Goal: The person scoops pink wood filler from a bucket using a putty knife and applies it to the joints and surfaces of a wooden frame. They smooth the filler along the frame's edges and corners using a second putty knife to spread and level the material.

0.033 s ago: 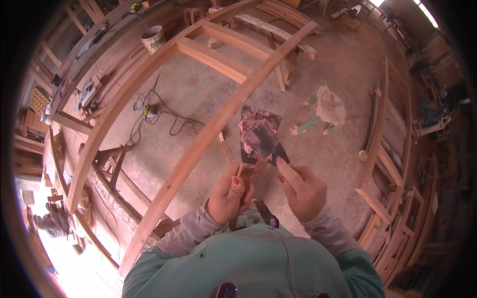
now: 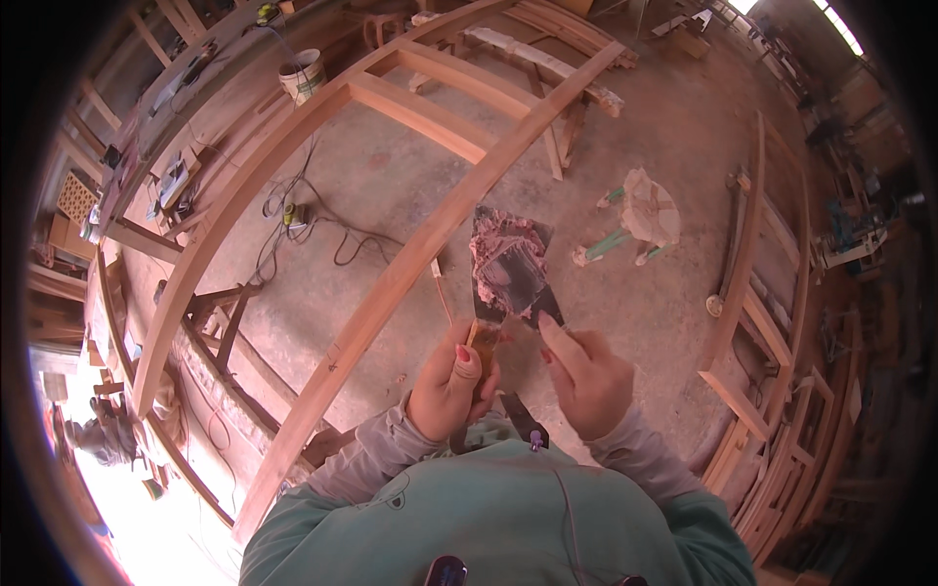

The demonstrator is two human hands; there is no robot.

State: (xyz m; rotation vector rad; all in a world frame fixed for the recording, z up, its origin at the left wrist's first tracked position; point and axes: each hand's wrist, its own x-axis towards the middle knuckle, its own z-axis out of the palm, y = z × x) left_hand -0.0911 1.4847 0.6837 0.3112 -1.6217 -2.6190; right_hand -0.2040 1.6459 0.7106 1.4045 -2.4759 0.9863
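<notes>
The left hand (image 2: 449, 388) grips one handle (image 2: 482, 338); the right hand (image 2: 591, 383), hold unclear, is at one paste-smeared plate (image 2: 515, 267)'s edge, floor (image 2: 575, 217) separating it from one stool (image 2: 649, 209).

Pink paste (image 2: 493, 236), rough and lumpy, coats a dark plate (image 2: 535, 296), metal or plastic, unclear which. At 10 o'clock from it, the frame (image 2: 410, 266) is smooth, matt, bare wood; at 2 o'clock, a stool seat (image 2: 652, 210) looks dull and creased. The floor (image 2: 391, 161) resembles matt, blotchy concrete; the shirt (image 2: 489, 513), soft matt cloth.
</notes>
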